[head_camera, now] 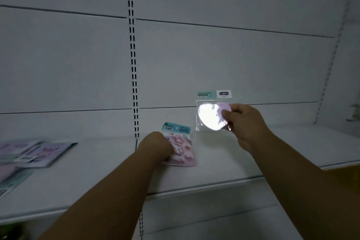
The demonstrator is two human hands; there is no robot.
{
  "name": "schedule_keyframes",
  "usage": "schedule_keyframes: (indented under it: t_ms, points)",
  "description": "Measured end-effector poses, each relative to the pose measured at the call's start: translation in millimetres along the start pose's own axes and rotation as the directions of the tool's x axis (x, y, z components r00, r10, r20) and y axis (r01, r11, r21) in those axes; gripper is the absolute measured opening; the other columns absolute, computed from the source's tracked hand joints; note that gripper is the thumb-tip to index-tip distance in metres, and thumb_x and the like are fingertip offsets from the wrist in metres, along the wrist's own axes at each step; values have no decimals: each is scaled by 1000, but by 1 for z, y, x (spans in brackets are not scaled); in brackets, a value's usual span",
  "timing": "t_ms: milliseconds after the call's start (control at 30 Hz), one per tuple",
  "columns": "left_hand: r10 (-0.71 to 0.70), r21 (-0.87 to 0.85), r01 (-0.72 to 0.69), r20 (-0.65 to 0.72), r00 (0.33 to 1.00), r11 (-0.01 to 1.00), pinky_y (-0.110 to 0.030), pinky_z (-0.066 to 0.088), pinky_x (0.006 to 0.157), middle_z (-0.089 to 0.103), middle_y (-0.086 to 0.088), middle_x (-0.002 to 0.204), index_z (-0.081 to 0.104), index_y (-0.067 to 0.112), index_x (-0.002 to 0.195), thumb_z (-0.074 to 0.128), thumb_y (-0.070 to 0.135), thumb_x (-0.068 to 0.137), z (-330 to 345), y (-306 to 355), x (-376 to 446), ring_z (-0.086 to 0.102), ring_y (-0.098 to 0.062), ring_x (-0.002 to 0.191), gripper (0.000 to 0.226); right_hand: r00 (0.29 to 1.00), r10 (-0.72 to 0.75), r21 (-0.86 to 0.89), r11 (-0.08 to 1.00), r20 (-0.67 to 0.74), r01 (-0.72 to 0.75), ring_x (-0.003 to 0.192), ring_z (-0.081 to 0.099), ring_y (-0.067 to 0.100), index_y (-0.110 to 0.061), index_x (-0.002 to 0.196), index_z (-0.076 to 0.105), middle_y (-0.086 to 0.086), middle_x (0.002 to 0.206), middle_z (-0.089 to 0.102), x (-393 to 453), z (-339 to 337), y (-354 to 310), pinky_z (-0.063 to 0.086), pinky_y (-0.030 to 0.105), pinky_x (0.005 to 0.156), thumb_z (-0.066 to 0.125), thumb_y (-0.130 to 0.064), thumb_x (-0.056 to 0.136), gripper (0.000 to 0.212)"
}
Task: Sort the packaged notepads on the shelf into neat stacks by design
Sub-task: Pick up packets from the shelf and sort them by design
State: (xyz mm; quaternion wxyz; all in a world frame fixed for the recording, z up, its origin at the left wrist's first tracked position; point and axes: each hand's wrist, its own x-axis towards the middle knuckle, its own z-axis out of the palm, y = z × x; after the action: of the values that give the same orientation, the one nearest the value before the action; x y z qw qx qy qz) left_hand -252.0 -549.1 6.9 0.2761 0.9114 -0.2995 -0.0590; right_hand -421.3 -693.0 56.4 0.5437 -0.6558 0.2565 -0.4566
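Pinching a heart-shaped notepad packet (211,116) by its right edge: right hand (246,122), raised above the shelf (233,161). Pressed down on a pink pictured packet (180,145) lying flat on the shelf: left hand (155,145), fingers hidden, so curled or spread, cannot tell. Heaped loosely at far left, blurred: more packets (33,153). Slippery wrap and a thin edge hold, likely to slide free and drop. Strong glare over the heart, easy to misjudge its design.
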Motion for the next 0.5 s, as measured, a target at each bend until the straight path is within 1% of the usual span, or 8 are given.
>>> schedule_keyframes:
  t_ms: [67,133,167,233,333,367,433,500]
  points:
    - [-54,137,59,-34,998,989,-30,53,87,68,-10,115,63,9,113,68,28,85,2,5,0,66,-25,105,34,998,14,3,1000,57,-15,76,57,30,-15,76,71,34,95,67,11,-9,11,49,43,74,67,-2,83,15]
    - [-101,205,112,-64,993,972,-31,52,88,67,-8,118,61,10,119,69,31,84,4,11,-3,64,-24,108,42,992,33,26,999,125,-36,78,58,31,-15,75,73,29,91,69,24,-19,19,49,45,74,66,0,83,17]
    - [-122,224,137,-77,989,965,-31,52,88,67,-8,116,61,10,119,70,31,83,5,15,-5,65,-24,106,42,987,41,44,998,152,-48,79,59,31,-14,77,73,29,94,70,29,-25,20,49,46,75,66,0,82,17]
    - [-148,261,167,-89,985,951,-31,57,84,68,-6,105,62,11,111,71,30,81,8,21,-5,68,-24,98,37,980,34,65,997,196,-48,80,60,29,-13,83,73,31,104,69,40,-36,26,51,47,78,67,-2,82,13]
    - [-179,334,204,-105,978,920,-32,58,77,64,-2,89,59,14,96,73,32,78,11,29,-10,68,-23,87,29,973,50,74,995,225,-68,80,60,30,-10,88,72,31,105,69,49,-46,35,53,57,86,67,-1,84,11]
    - [-174,364,208,-123,977,908,-31,57,76,62,0,86,57,16,94,73,32,78,11,31,-10,66,-22,85,28,971,63,77,994,230,-83,80,60,30,-10,87,71,31,103,69,51,-49,37,53,58,87,66,0,86,11]
    - [-107,402,185,-207,972,897,-30,52,72,59,1,83,60,16,97,67,27,80,10,41,-8,63,-22,85,21,967,89,80,991,237,-111,79,59,30,-9,86,70,29,97,68,54,-55,40,55,53,83,64,2,86,13]
    - [18,331,81,-284,959,940,-30,50,73,65,-3,91,65,14,99,62,22,84,13,61,2,63,-24,87,18,967,102,76,989,235,-123,77,60,29,-9,86,70,24,92,67,57,-62,42,55,44,74,64,2,87,12]
